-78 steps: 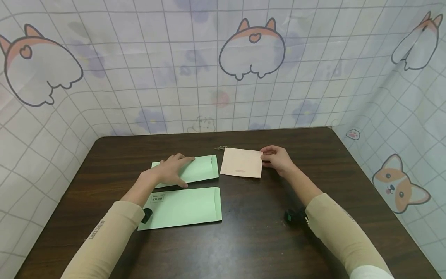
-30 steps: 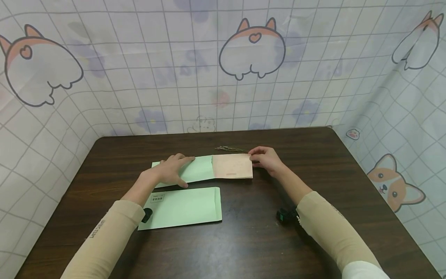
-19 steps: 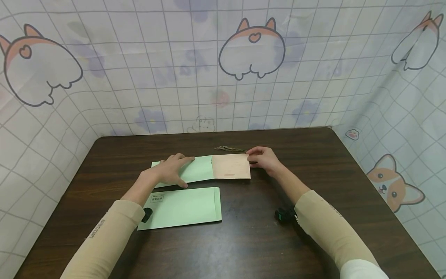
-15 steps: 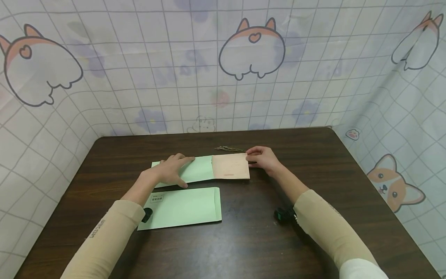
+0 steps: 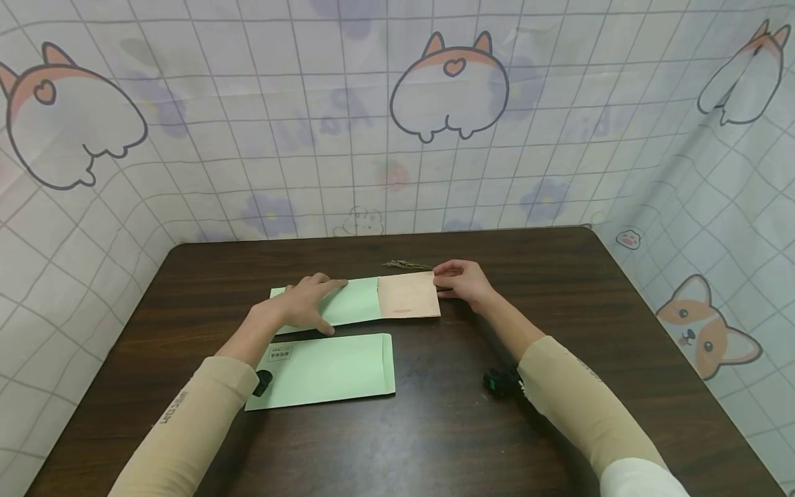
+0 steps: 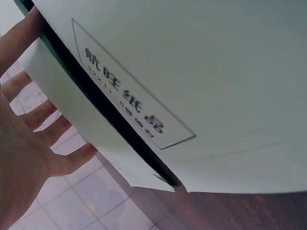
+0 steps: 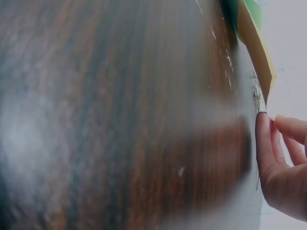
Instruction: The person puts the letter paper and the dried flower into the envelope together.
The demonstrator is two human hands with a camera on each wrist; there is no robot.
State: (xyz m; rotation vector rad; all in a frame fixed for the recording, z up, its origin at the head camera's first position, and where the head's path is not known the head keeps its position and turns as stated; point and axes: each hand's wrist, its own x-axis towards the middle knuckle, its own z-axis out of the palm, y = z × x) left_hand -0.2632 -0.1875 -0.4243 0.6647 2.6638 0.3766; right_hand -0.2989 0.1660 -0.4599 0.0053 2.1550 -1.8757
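Observation:
A far green envelope point(image 5: 360, 301) lies on the table under my left hand point(image 5: 304, 304), which rests on it with fingers spread; in the left wrist view the same hand point(image 6: 29, 143) shows at the envelope's edge. A pale peach card point(image 5: 410, 295) overlaps the right end of that envelope, its left part hidden inside the open end. My right hand point(image 5: 464, 281) pinches the card's right edge near the upper corner. In the right wrist view, thumb and fingertips meet at the corner of the card point(image 7: 256, 52).
A second green envelope point(image 5: 329, 373) with a printed box lies nearer on the dark wooden table point(image 5: 435, 435), flap to the right. Behind the card is a dried sprig point(image 5: 400, 264). A patterned cloth point(image 5: 348, 138) hangs behind the table.
My right hand has moved left with the peach card, which has gone partway into the far envelope's open end. More of the dried sprig shows. My left hand has stayed put.

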